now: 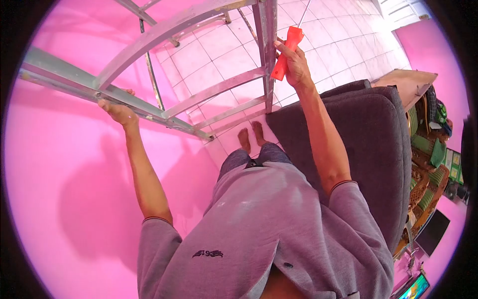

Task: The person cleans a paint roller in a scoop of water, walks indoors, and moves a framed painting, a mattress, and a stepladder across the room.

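Note:
A grey metal stepladder [219,92] stands in front of me, its steps running between two side rails. My left hand [119,110] grips the left rail [149,113], fingers partly hidden behind it. In my right hand [298,65] is a red-handled tool [287,52], with a hole at the lower end of its handle. A thin metal rod runs up from the handle and out of view at the top, so the working end is hidden. That hand is right beside the ladder's right rail [268,50], and its fingers seem to touch it.
A dark grey cushioned seat [358,144] is close on my right. Beyond it are carved wooden chairs [423,184] with green cushions, a dark screen [432,232] and a lit screen [413,289]. Pink wall [64,164] rises on the left; white tiles [214,55] cover the floor.

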The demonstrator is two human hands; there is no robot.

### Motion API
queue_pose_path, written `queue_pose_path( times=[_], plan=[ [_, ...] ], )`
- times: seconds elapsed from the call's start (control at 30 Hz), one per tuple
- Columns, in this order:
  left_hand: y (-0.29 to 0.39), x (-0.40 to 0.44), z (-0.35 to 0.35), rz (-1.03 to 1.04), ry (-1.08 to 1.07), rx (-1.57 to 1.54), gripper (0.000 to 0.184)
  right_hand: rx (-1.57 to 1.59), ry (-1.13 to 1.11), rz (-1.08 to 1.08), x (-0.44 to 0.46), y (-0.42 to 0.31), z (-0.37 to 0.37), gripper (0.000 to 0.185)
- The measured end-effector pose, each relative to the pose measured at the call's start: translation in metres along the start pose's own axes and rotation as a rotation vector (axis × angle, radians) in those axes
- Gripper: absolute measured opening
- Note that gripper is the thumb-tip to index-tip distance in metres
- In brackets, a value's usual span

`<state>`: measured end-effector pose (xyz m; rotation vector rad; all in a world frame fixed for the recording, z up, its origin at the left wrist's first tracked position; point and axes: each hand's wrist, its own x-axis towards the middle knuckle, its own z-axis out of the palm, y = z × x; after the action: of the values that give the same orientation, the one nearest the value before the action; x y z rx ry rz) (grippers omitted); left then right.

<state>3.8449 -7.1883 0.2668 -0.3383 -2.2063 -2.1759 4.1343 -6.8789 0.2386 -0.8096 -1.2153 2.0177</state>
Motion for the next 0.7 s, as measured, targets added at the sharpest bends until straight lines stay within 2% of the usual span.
queue_pose_path(
  times=[0.17,0.37,0.7],
  plan=[
    [0.003,0.000,0.002,0.042,-0.037,0.004,0.097,0.027,0.042,0.016,-0.003,-0.001,0.003,0.051],
    [0.002,-0.001,0.002,-0.012,-0.029,0.049,0.102,-0.015,0.047,0.026,0.004,0.007,-0.004,0.051],
    [0.004,0.002,0.003,0.098,-0.061,0.144,0.107,0.024,-0.002,-0.011,0.002,0.003,-0.003,0.048]
  ],
)
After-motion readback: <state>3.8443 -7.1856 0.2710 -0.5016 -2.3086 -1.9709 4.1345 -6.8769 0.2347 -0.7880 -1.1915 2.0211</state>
